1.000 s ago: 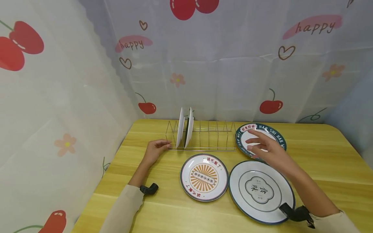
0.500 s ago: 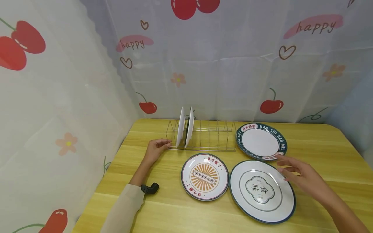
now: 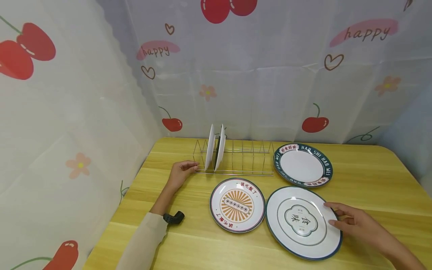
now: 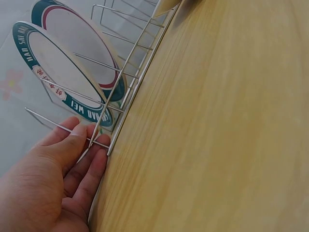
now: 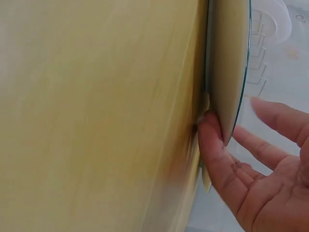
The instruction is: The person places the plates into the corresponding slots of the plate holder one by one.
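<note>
My left hand (image 3: 181,174) grips the left end of a wire dish rack (image 3: 251,173), thumb and fingers around its end wire in the left wrist view. Two plates stand on edge in the rack; the nearer green-rimmed plate (image 4: 60,67) shows its lettering there. At the right edge of a large white plate (image 3: 303,223) with a dark blue rim is my right hand (image 3: 361,225). In the right wrist view one finger (image 5: 212,140) reaches under that plate's rim, while the thumb (image 5: 275,113) stands apart above it.
A smaller white plate (image 3: 237,205) with an orange sunburst lies left of the large one. Behind the large plate lies another green-rimmed plate (image 3: 302,165). All rest on a wooden table (image 3: 195,240), backed by a patterned cloth (image 3: 256,93).
My right hand has come back from over the far green-rimmed plate, down and to the right, to the large plate's right edge. The left hand stays at the rack.
</note>
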Tool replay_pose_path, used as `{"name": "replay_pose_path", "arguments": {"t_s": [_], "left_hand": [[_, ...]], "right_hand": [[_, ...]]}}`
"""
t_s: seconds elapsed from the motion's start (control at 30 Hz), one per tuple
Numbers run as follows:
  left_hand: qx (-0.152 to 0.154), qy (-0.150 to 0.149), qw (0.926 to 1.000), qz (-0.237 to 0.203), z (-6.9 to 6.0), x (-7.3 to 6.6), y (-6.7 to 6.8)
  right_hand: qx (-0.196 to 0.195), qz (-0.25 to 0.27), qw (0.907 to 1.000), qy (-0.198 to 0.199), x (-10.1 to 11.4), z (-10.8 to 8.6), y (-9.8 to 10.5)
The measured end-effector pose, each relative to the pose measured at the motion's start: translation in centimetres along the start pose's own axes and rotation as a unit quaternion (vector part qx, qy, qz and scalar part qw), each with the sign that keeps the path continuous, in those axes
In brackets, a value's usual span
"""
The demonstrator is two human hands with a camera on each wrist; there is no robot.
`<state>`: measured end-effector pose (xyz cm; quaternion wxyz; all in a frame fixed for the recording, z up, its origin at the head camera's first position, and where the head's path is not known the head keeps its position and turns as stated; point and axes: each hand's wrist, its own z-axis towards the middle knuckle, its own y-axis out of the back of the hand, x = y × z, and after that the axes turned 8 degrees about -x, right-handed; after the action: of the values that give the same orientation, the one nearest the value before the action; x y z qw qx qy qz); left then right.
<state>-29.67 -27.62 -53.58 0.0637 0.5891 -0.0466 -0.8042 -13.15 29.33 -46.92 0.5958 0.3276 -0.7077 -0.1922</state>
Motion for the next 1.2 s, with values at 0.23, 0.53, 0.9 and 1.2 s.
{"name": "replay_pose_path", "arguments": {"t_s": [0.23,0.53,0.9,1.2], "left_hand": [[0.007,0.007,1.0,0.001,0.0,-0.1,0.0],[0.002,0.004,1.0,0.001,0.1,0.2,0.0],[0.002,0.003,0.9999,-0.01,0.0,0.1,0.0],[0.001,-0.002,1.0,0.004,0.0,0.1,0.0]], "right_hand": [[0.044,0.057,0.9971,0.024,-1.2,0.0,-0.1],[0.136,0.135,0.9811,0.029,-1.5,-0.3,0.2],[0.181,0.198,0.963,-0.026,1.0,-0.6,0.8],[0.133,0.157,0.9786,-0.004,4.1,-1.1,1.1]]}}
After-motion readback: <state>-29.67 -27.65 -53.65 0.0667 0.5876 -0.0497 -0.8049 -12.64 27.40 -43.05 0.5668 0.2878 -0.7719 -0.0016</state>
